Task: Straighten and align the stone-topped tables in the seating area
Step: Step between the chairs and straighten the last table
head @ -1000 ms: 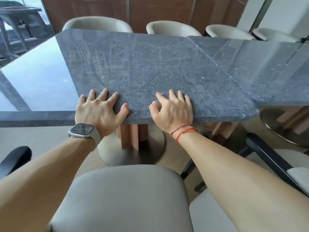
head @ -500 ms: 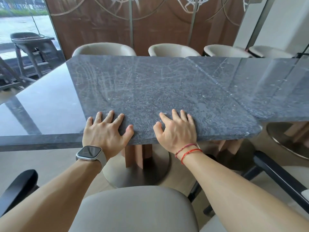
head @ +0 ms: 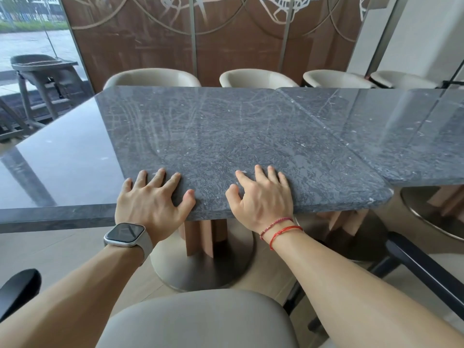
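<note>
**Two hands flat on the middle stone tabletop**

The middle tabletop point(head: 226, 136) is dark grey stone and fills the center of the frame. Both hands lie at its near edge. The left hand point(head: 153, 197) is open, with its fingers spread flat on the stone and its thumb by the edge. The right hand point(head: 261, 197) is open too, with its fingers flat on top. Neither hand grips anything.

At the left of the frame a shiny left tabletop point(head: 62, 159) touches the middle one. On the right, the right tabletop point(head: 401, 136) meets it along a slanted line. The middle tabletop's near right corner pokes out past the right tabletop's edge.

The left wrist wears a watch point(head: 125, 234). The right wrist wears red bracelets point(head: 281, 229). Under the middle tabletop stands a round metal base point(head: 200, 267). A cream chair point(head: 200, 322) sits at the bottom of the frame. More cream chairs point(head: 150, 77) line the far side, in front of a brown wall point(head: 226, 46).
</note>
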Tool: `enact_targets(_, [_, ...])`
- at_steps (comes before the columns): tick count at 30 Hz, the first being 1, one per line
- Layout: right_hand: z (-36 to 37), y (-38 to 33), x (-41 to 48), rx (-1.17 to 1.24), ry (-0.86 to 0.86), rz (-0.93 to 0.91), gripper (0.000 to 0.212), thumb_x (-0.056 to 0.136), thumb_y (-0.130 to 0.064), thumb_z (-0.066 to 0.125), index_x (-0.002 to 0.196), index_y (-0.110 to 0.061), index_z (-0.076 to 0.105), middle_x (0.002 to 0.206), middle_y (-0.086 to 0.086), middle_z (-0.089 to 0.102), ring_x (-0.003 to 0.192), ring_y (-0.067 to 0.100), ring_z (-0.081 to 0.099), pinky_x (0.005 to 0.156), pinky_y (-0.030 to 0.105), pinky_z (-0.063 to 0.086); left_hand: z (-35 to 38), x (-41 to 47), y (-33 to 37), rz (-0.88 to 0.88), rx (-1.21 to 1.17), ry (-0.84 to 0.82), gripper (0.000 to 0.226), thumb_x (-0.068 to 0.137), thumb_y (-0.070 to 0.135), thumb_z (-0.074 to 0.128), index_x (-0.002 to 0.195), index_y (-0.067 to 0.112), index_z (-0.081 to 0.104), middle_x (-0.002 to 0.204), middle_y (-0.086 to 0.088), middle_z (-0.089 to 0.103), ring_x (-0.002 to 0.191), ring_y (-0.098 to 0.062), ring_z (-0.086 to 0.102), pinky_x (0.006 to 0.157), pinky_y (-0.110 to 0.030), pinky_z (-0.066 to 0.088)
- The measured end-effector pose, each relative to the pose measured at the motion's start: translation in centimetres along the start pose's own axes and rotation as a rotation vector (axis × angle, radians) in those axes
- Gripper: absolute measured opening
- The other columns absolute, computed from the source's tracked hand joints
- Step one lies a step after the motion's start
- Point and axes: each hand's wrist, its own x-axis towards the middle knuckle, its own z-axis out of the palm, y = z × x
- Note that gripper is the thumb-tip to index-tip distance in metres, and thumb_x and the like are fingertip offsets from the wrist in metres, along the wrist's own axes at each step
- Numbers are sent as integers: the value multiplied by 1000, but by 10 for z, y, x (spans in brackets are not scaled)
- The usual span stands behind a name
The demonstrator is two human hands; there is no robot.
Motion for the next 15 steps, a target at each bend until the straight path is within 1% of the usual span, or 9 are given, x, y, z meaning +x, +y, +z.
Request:
enact_targets(7, [6,-1,14,12,11,1,69,85,-54,23,132,-29,66,138,23,60,134,46,47,114,58,31,9,14,-3,-13,-5,7,71,90,68,23,126,26,68,126,-2,68,114,-36,58,99,-50,43])
enact_targets(11, [9,0,20,7,9,5,67,85,-53,24,131,-29,67,138,23,60,133,46,48,114,58,32,11,19,-3,-18,-4,7,69,91,68,23,124,26,67,122,-1,67,113,-35,58,99,-51,43])
enact_targets(15, [11,0,20,14,5,8,64,87,-53,27,129,-28,68,136,24,61,131,47,49,113,59,33,11,19,-3,-14,-15,10,69,91,67,25,125,25,68,124,-2,67,114,-37,58,99,-51,43])
